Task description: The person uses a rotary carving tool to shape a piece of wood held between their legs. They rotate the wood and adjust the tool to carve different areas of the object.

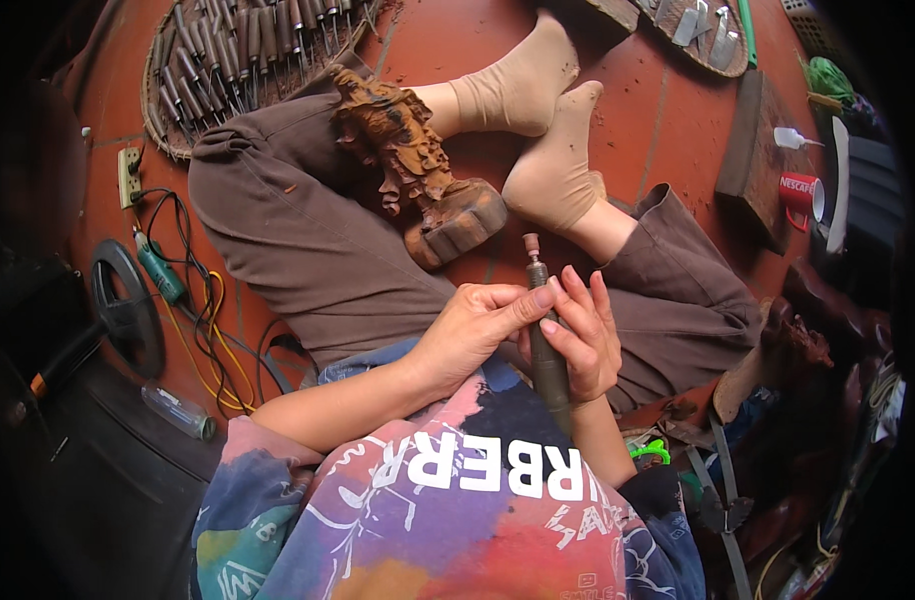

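Observation:
A dark metal rotary tool [550, 365] is held in front of my lap, its small pinkish grinding bit [533, 244] pointing away from me. My right hand [588, 345] is closed round the body from the right. From the left, my left hand [483, 325] closes on the collar behind the bit, thumb across the front; its other fingers are partly hidden. Beyond the bit, a brown carved wooden figure [403, 145] leans against my left leg. Its blocky base [460, 222] lies toward my feet, and neither hand touches it.
A round woven tray [156, 120] with several wood-handled chisels stands far left. Another tray [743, 60] holds metal blades far right. A wooden block [756, 150], a red mug [800, 197] and a white squeeze bottle [793, 138] are right. Cables [213, 340] and a power strip [130, 178] lie left.

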The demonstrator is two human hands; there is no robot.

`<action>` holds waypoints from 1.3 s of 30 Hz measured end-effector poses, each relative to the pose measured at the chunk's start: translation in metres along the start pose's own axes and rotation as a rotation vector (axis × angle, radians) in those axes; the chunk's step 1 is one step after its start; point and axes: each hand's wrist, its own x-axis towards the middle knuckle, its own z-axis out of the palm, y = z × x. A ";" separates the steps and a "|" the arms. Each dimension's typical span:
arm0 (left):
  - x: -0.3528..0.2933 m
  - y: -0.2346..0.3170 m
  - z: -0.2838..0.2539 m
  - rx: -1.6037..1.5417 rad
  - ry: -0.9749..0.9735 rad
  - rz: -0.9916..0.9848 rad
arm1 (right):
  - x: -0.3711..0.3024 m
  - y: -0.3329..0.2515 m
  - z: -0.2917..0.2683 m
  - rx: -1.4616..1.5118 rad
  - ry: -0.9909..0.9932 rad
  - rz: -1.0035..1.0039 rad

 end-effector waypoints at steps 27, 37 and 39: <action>0.015 0.032 -0.054 0.450 0.108 0.214 | -0.135 0.018 -0.172 -0.304 0.759 1.026; 0.062 0.028 -0.019 0.498 -0.114 0.246 | -0.375 -0.103 -0.245 -0.962 0.015 1.557; 0.067 0.023 -0.014 0.564 -0.173 0.262 | -0.390 -0.125 -0.250 -0.913 -0.058 1.721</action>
